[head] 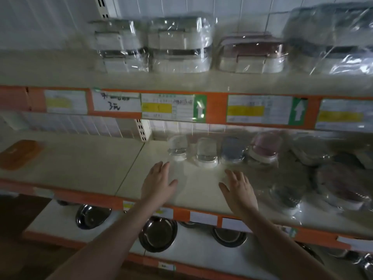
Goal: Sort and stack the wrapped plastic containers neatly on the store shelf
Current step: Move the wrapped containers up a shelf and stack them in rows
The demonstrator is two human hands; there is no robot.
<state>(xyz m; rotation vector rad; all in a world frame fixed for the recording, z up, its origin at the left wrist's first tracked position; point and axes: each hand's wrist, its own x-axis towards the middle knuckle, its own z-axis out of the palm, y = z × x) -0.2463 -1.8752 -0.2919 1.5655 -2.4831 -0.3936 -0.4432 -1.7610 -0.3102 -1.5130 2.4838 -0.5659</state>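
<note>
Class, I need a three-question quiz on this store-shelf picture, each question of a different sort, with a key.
1. True or false: the left hand grips a wrapped container.
2. Which lies at the far left of the middle cream shelf? A) a flat orange lid-like tray B) a steel bowl C) a pink-lidded container
3. Fill in: the round steel bowls sit on the ___ shelf.

Key
1. False: both the left hand and the right hand are open, fingers straight, holding nothing.
2. A: the flat orange lid-like tray.
3. Bottom.
</note>
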